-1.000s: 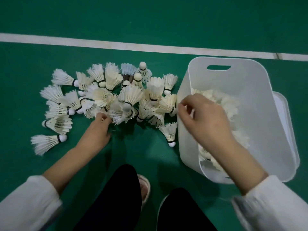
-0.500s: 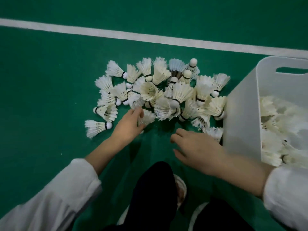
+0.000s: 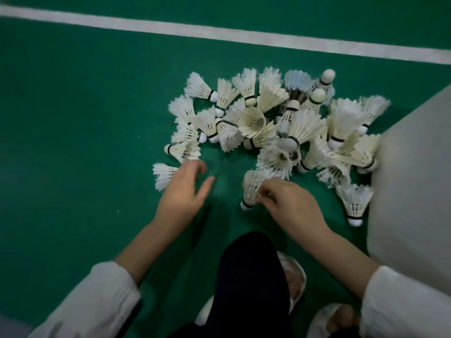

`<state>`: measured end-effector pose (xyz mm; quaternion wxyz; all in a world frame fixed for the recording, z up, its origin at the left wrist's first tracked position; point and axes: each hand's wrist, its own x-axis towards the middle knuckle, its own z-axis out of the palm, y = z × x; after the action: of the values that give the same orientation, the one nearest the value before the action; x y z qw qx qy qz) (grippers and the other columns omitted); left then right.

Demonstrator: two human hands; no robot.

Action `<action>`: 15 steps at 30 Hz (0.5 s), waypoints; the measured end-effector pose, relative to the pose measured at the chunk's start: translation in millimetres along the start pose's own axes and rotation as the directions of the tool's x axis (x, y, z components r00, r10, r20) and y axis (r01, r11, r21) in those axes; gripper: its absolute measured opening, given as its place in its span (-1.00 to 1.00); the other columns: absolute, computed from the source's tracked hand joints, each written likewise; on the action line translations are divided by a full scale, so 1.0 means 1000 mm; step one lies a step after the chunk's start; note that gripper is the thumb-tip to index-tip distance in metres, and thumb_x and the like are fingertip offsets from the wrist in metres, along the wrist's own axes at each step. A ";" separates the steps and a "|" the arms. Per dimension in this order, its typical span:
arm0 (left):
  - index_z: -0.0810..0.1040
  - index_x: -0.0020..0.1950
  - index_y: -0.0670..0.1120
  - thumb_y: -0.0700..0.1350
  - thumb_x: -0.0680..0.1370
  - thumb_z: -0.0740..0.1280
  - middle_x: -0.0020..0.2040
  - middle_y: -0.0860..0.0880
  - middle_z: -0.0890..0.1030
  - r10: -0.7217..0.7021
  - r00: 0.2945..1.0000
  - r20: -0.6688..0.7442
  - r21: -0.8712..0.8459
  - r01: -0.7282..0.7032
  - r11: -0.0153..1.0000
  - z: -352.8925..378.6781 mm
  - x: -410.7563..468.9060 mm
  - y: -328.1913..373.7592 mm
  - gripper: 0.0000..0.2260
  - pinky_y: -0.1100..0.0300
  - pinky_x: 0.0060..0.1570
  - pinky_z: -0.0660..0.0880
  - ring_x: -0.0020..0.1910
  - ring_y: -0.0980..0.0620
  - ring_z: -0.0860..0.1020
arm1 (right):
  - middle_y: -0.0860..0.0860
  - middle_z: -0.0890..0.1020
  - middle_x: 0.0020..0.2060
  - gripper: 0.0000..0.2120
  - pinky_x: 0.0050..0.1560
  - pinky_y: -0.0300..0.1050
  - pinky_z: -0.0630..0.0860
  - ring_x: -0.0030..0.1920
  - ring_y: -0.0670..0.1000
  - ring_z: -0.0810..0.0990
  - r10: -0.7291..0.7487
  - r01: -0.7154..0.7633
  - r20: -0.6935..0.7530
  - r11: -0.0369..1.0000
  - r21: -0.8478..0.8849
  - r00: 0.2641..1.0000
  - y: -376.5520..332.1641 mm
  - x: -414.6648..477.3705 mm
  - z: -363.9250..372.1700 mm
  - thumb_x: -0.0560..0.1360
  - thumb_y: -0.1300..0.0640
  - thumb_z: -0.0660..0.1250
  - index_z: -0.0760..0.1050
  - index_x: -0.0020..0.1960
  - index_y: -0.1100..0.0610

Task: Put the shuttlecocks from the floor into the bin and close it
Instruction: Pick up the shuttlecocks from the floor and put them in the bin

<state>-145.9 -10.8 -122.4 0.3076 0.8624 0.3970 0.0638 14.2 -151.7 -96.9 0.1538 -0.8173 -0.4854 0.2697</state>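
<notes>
Shuttlecocks: where do they lie from the hands?

Most are heaped on the green floor just beyond both hands. The heap runs off to the right as far as the bin, and the outermost ones lie against its pale outer wall.

And the right hand?

Its fingertips are curled in and pinch the feathers of the near-edge shuttlecock. That one sits just left of the knuckles with its cork end pointing back toward the person. I cannot tell if it rests on the floor or is just off it.

The left hand?

It is blurred and grips nothing. The fingers are loosely bent and the thumb is spread wide. The stray shuttlecock lies on the floor at its left side, partly hidden behind the hand.

How do the two hands stand to each other?

They are apart, with a patch of floor between them.

Anything right of the right hand?

The lone shuttlecock lies near it, just beside the bin wall, cork toward the person.
</notes>
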 end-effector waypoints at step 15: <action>0.39 -0.02 -0.19 -0.16 0.56 0.26 -0.11 -0.19 0.58 -0.358 0.933 -0.037 -0.060 0.355 0.933 -0.034 0.000 -0.042 -0.90 0.27 -0.39 0.44 -0.34 -0.11 0.58 | -0.05 0.48 -0.16 -0.93 -0.14 -0.19 0.38 -0.12 0.00 0.50 -0.033 0.030 0.011 0.976 0.215 0.999 -0.007 0.001 0.007 0.52 0.17 0.27 0.51 -0.05 0.16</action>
<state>-185.2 26.3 -119.9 0.3272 0.7660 0.5520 0.0376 6.0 -147.2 -99.1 0.2418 -0.7861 -0.4674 0.3242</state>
